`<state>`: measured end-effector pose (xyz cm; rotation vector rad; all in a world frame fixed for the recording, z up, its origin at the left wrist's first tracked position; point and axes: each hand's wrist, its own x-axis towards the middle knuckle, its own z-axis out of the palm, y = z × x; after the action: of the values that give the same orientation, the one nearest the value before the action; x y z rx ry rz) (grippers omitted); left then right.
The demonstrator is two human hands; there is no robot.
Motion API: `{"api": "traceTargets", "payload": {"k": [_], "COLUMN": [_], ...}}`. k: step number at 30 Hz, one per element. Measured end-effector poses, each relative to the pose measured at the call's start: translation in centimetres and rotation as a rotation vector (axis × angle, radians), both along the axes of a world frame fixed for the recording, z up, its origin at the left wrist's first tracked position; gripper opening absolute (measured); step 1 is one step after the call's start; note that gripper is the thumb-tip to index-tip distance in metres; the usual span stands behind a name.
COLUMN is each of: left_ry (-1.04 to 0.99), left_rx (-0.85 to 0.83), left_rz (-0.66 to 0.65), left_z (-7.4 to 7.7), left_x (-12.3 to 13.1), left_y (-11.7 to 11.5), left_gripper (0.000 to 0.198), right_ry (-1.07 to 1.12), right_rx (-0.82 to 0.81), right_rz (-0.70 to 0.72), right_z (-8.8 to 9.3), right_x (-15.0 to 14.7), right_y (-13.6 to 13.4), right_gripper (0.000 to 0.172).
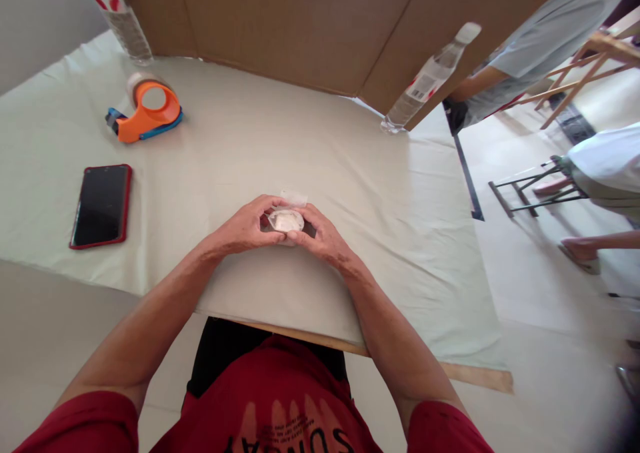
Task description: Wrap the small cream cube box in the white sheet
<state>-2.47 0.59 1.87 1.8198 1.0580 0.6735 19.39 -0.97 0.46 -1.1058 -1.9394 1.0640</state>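
Note:
Between my hands, close to the front of the table, is a small white round object (288, 221) that looks wrapped in clear plastic; its exact kind cannot be made out. My left hand (250, 226) curls around its left side, thumb at the near edge. From the right, my right hand (321, 234) closes on it the same way, and the two thumbs nearly meet in front. A whitish translucent strip (294, 198) shows just past the fingertips. The hands partly cover the object's sides.
A phone (101, 206) and an orange tape dispenser (150, 113) lie on the left of the cloth-covered table (240, 139). Two plastic bottles (430, 79) stand by a cardboard screen (280, 26) at the back. Other people (530, 46) and a folding stool (540, 186) are at the right.

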Motion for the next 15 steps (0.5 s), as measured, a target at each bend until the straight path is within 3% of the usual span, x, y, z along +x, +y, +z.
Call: {"api": "traceTargets", "payload": {"k": [11, 15], "left_ry": [0.013, -0.012], "left_rx": [0.085, 0.017], "left_rz": [0.004, 0.025], "left_z": [-0.30, -0.19], "left_x": [0.21, 0.31], "left_y": [0.17, 0.16], "left_gripper": [0.035, 0.035], "right_ry": [0.107, 0.178], "right_rx": [-0.069, -0.111], "right_rz": [-0.122, -0.168], "right_z": [-0.51, -0.85], "right_x": [-0.03, -0.52], "right_y": [0.17, 0.35], "right_gripper": [0.053, 0.054]}}
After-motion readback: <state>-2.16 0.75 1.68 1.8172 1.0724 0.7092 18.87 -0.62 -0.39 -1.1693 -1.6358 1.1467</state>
